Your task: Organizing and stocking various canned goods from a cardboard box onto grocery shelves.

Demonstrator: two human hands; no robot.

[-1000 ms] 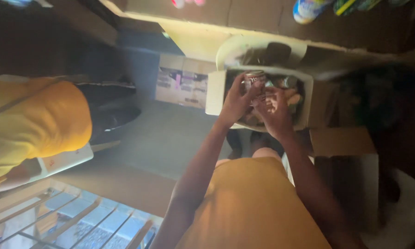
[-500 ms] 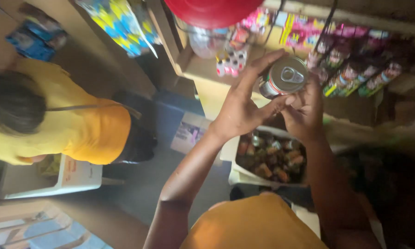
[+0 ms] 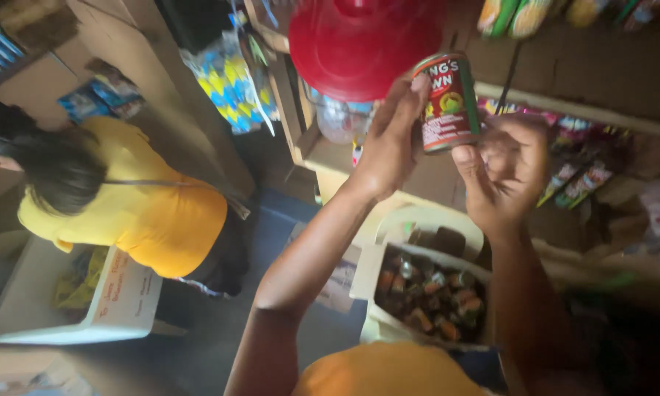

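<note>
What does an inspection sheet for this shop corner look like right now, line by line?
Surface: dark floor, partly hidden.
Job's things: labelled tin can held upright; open white box of more cans below.
Clutter: red plastic basin beside the can; packets on the wooden shelf.
Grippers: left hand and right hand both grip the can.
Cables: nothing seen.
Surroundings: a person in a yellow shirt bends over another white box.
</note>
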